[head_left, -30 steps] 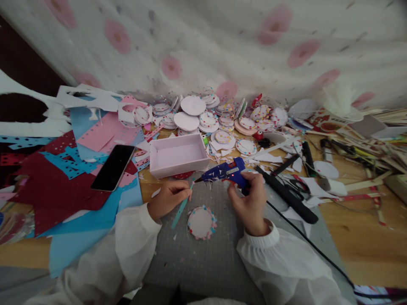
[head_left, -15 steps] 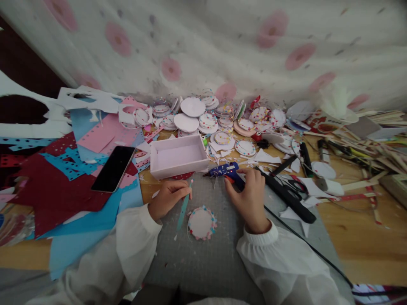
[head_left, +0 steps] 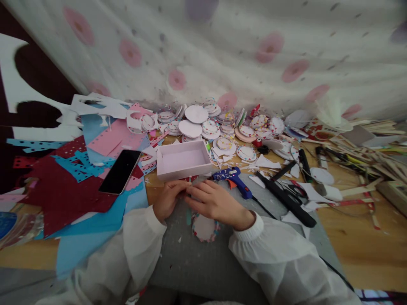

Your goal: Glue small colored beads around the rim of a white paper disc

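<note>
My left hand point(head_left: 168, 198) is closed, pinching a slim teal strip point(head_left: 188, 216) that sticks out below the fingers. Against its fingertips lie the fingers of my right hand point(head_left: 218, 202), pressed together; the thumb and anything in its grip are hidden. Under the right hand is a round white paper disc point(head_left: 205, 228) edged with small pink and teal pieces, its top partly covered. A blue glue gun point(head_left: 233, 178) with an orange trigger rests on the grey cutting mat point(head_left: 203, 271), apart from both hands. Just behind the hands stands a shallow pale-pink box point(head_left: 184, 163).
Decorated and plain discs point(head_left: 195, 114) are piled along the curtain. Left are a phone point(head_left: 121, 171) and coloured sheets point(head_left: 70, 186). On the right lie a long black tool point(head_left: 286, 199), scissors point(head_left: 295, 190), wooden sticks point(head_left: 365, 161) and the glue gun's cord point(head_left: 265, 208).
My right hand has left the glue gun, which now lies on the mat, and moved left to my left hand. It now covers part of the round disc. The view has shifted slightly.
</note>
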`<state>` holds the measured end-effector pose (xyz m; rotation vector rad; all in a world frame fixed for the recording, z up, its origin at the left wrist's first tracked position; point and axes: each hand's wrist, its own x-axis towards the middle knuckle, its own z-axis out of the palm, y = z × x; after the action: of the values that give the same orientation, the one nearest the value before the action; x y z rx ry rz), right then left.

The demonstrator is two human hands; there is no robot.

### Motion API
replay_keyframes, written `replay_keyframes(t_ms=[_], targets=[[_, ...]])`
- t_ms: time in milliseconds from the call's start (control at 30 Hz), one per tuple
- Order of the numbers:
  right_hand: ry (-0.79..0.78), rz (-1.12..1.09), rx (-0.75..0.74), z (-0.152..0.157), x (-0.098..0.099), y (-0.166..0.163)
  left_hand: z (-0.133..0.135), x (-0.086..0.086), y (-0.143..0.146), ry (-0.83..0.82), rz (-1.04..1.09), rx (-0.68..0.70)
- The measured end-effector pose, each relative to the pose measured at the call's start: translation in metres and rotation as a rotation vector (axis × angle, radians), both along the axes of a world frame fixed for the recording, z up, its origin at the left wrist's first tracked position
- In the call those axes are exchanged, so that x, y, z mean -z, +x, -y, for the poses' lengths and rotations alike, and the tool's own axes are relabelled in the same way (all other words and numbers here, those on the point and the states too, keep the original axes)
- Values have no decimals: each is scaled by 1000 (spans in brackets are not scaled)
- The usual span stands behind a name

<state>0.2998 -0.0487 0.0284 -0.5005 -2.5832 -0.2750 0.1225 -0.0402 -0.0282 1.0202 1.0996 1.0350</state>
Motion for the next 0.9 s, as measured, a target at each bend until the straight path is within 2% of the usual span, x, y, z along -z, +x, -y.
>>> replay_keyframes(t_ms=[100,167,267,333,433,500,567,700,900], targets=[[81,-79,-21,-1,4,-2,2,2,1,9,-10,21],[48,-207,23,0,7,3,4,0,2,39,-50,73],[-103,-542,167,4,12,16,7,-10,3,159,-211,203],[-224,-827,336,8,16,24,8,-18,1,275,-332,289],[-452,-1118,511,15,25,33,7,-29,-6,371,-427,511],[-617,-1171,530,19,30,35,6,-33,-11,357,-479,712],[-769,-1158,509,21,34,36,7,-35,-14,340,-519,825],[-948,-1133,452,22,38,34,10,-32,-14,297,-573,829],[-1007,-1095,449,21,41,31,7,-27,-11,207,-549,810]])
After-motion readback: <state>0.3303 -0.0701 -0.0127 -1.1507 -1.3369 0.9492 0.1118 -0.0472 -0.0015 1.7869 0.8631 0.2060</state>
